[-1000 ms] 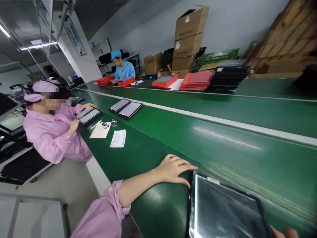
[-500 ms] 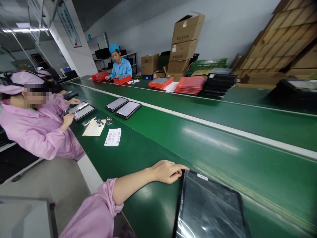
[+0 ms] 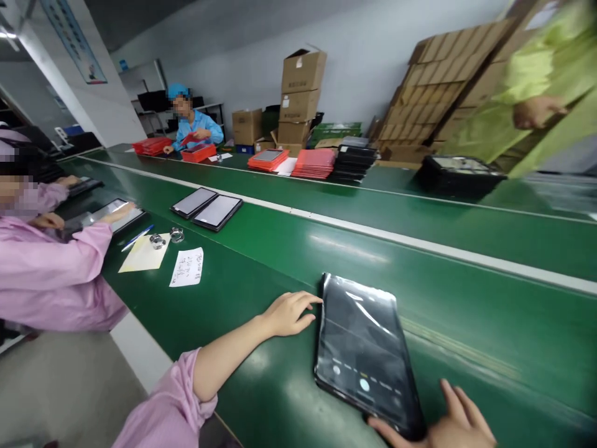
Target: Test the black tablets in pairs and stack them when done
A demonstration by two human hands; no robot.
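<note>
A black tablet [image 3: 361, 348] covered in glossy clear film is in front of me on the green bench, its screen showing round lit icons near the lower end. Beside its left edge, my left hand [image 3: 291, 313] has its fingers stretched out, with the index fingertip at the edge. My right hand [image 3: 459, 423] is at the lower right, partly cut off by the frame. Its thumb is at the tablet's near corner, while the other fingers are spread apart beside it.
Two tablets [image 3: 217, 211] lie farther up the bench [image 3: 261, 261]. Left of me are a handwritten note [image 3: 186, 267], yellow paper [image 3: 140, 255], metal rings [image 3: 176, 234] and a pen [image 3: 137, 238]. Co-workers sit left and across; one in yellow [image 3: 536, 93] stands right. Red sleeves [image 3: 313, 163] are stacked opposite.
The dark face with a white label is gone from view; the tablet now shows lit icons and appears higher. My right hand has come into view. The view has swung right, revealing the person in yellow.
</note>
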